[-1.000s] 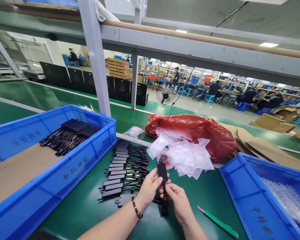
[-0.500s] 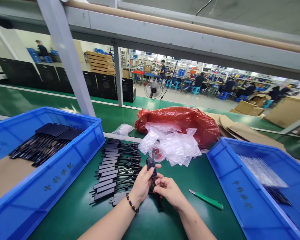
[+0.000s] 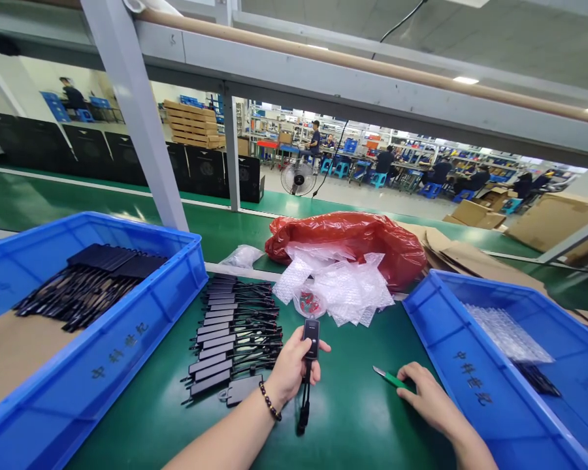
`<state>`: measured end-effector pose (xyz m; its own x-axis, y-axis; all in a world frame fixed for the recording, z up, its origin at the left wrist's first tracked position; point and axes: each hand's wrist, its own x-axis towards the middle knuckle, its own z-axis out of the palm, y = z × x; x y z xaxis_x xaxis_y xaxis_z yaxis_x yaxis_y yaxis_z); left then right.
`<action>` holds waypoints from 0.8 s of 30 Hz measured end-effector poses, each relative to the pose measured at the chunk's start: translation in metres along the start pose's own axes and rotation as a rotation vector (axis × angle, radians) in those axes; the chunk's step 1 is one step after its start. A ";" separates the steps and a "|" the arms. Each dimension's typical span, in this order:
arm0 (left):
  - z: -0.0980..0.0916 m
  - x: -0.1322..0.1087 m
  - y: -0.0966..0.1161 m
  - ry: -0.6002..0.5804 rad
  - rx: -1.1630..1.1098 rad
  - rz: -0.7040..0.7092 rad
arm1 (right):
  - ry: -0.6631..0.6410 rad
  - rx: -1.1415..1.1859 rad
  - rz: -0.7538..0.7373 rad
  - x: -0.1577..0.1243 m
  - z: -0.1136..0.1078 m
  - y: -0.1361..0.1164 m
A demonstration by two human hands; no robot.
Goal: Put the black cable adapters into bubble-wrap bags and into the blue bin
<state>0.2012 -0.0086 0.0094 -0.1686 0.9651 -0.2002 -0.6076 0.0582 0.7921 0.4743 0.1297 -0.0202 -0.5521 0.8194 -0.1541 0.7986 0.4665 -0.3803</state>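
Note:
My left hand (image 3: 291, 369) is closed around a small black module (image 3: 311, 337) whose short cable and plug (image 3: 303, 408) hang down toward the green mat. My right hand (image 3: 424, 395) rests on the mat to the right, fingers curled over the green-handled knife (image 3: 386, 376), whose blade tip sticks out to the left. A row of the same black modules with cables (image 3: 232, 336) lies just left of my left hand, one loose module (image 3: 242, 390) nearest my wrist.
A blue bin (image 3: 127, 339) on the left holds more black modules on cardboard. A second blue bin (image 3: 463, 382) on the right holds bubble wrap. Behind lie loose bubble-wrap bags (image 3: 345, 287), a red plastic bag (image 3: 353, 238) and flat cardboard (image 3: 475, 258). People work at far benches.
My right hand let go of the module's cable and moved right onto the green knife. My left hand keeps the module, now held alone with the cable dangling.

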 end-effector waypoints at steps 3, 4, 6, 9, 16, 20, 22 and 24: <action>0.000 0.000 -0.001 -0.005 0.043 0.024 | 0.080 0.089 -0.065 0.002 0.002 -0.005; 0.000 0.000 -0.002 0.002 0.059 0.034 | 0.110 0.135 -0.084 0.005 0.002 -0.012; 0.000 0.001 -0.003 0.017 0.087 0.047 | 0.164 0.261 -0.111 0.013 -0.002 -0.032; 0.001 0.001 -0.003 0.010 0.108 0.044 | 0.260 0.506 -0.141 0.026 -0.012 -0.076; 0.001 0.001 -0.006 -0.063 0.090 0.046 | 0.327 0.650 -0.268 0.042 -0.005 -0.153; -0.002 0.004 -0.010 -0.108 0.033 0.018 | 0.352 0.492 -0.299 0.045 0.020 -0.153; -0.004 0.005 -0.011 -0.119 0.015 0.012 | 0.333 0.447 -0.329 0.045 0.026 -0.151; -0.004 0.006 -0.012 -0.116 0.027 0.013 | 0.326 0.427 -0.363 0.044 0.027 -0.150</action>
<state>0.2042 -0.0048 -0.0033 -0.0844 0.9888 -0.1234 -0.5844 0.0512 0.8099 0.3243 0.0869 0.0056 -0.6142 0.7248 0.3121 0.3720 0.6147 -0.6956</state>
